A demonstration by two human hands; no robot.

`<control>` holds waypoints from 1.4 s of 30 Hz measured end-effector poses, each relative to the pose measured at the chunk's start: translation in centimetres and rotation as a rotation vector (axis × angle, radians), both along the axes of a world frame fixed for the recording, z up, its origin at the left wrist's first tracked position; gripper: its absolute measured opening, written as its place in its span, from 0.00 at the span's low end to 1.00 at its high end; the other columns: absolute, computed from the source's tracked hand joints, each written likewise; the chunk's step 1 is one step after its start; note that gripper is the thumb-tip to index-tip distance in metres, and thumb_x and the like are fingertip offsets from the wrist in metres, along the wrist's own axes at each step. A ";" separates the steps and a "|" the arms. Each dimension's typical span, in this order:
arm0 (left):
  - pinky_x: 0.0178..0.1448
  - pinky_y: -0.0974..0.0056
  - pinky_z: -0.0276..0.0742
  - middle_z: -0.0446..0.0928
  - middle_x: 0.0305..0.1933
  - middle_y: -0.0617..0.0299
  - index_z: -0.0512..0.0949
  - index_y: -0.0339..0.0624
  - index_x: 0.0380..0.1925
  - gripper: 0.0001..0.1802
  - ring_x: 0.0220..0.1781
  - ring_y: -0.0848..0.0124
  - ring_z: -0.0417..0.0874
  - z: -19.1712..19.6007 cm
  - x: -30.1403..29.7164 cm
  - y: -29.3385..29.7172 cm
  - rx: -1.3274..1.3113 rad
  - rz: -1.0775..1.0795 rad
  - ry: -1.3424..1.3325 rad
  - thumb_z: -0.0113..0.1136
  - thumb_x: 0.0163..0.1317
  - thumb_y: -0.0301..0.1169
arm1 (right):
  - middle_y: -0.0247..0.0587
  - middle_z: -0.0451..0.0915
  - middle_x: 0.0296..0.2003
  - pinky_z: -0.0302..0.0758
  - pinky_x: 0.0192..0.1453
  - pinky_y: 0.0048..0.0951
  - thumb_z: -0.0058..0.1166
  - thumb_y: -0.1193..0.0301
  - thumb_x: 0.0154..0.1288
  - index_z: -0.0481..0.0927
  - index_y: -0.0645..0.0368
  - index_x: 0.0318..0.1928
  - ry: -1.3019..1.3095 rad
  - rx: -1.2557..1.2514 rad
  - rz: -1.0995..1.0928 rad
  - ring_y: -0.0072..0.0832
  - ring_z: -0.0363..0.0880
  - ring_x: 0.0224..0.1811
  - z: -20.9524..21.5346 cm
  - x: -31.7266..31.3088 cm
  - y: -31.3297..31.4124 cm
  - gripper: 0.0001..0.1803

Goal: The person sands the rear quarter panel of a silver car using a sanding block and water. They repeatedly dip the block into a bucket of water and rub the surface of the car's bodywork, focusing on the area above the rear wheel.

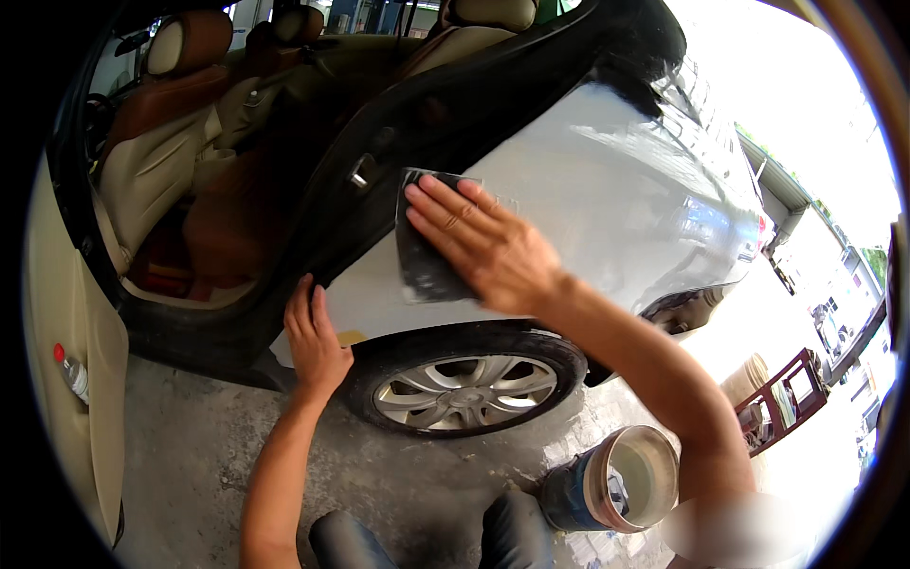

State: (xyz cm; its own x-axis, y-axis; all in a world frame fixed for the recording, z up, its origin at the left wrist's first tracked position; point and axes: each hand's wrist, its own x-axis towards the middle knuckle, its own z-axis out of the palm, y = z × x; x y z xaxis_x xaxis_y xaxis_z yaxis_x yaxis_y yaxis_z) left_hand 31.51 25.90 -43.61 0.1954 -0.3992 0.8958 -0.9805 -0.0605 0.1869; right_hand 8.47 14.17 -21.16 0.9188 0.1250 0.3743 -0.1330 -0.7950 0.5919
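A dark sheet of sandpaper lies flat against the silver-white rear fender of a car. My right hand holds it there under its palm and outstretched fingers, the thumb being hidden. Wet greyish smears mark the sheet's lower part and the paint around it. Lower down, my left hand rests on the fender's front lower edge, beside the wheel arch, with its fingers extended and nothing held. A small yellowish patch shows on the panel next to it. Below the arch is the rear wheel.
The rear door stands open at left, a plastic bottle in its pocket. Inside are beige and brown seats. A bucket holding liquid sits near my knees. A dark red rack stands at right.
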 end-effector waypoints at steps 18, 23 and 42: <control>0.77 0.38 0.59 0.55 0.79 0.38 0.50 0.33 0.76 0.63 0.77 0.38 0.61 0.6 -0.4 0.1 0.033 -0.009 -0.006 0.73 0.37 0.16 | 0.55 0.55 0.81 0.52 0.88 0.44 0.57 0.63 0.60 0.57 0.68 0.79 -0.075 -0.060 0.050 0.43 0.52 0.85 4.5 -5.2 -2.9 0.48; 0.77 0.37 0.59 0.55 0.79 0.37 0.51 0.33 0.76 0.63 0.77 0.38 0.61 0.3 0.1 0.2 0.018 0.026 -0.039 0.73 0.35 0.16 | 0.57 0.55 0.81 0.50 0.88 0.45 0.48 0.63 0.66 0.58 0.70 0.78 -0.008 -0.148 0.003 0.44 0.51 0.85 3.8 -5.8 -1.3 0.42; 0.77 0.39 0.59 0.54 0.80 0.38 0.49 0.32 0.77 0.64 0.77 0.38 0.60 -0.6 0.3 0.2 0.078 0.063 0.007 0.75 0.37 0.16 | 0.52 0.45 0.84 0.37 0.90 0.44 0.50 0.58 0.66 0.53 0.65 0.81 -0.139 -0.094 -0.222 0.41 0.39 0.88 1.1 -3.4 -1.7 0.47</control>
